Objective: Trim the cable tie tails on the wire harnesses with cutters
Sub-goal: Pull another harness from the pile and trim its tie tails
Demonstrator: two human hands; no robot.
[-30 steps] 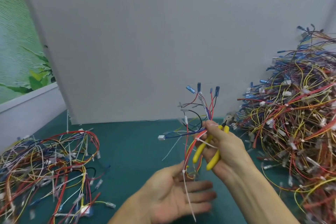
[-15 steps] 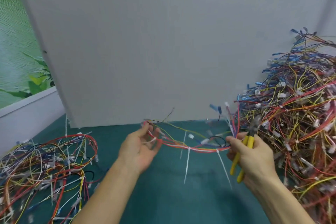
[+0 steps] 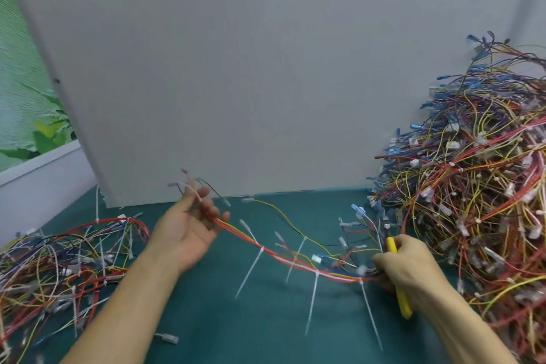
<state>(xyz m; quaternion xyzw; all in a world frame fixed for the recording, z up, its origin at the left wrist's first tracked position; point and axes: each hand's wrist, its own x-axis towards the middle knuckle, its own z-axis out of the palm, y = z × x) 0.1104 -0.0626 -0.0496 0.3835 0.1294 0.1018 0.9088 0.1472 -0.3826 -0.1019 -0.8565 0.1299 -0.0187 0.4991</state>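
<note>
Nearest me, white cable tie tails [image 3: 249, 272] hung stiff and uncut from a wire harness [image 3: 295, 263] slung limp above the green mat [image 3: 266, 331]. The left hand [image 3: 189, 233] pinched one end in curled fingers. The right hand [image 3: 410, 269] gripped the other end together with the yellow-handled cutters [image 3: 401, 300]. It looked light, floppy stuff, best held close beside each tie. Beyond on the right rose a tangled heap of harnesses [image 3: 472, 201].

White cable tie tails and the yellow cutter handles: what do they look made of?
Long white cable tie tails: likely nylon-type plastic, slightly translucent and matte. They are thin flat strips that stick out stiffly from the multicoloured wire harness. The yellow cutter handles: probably a soft plastic or rubbery dip coating, smooth and uniformly bright. The right hand hides most of them, so no metal shows.
</note>
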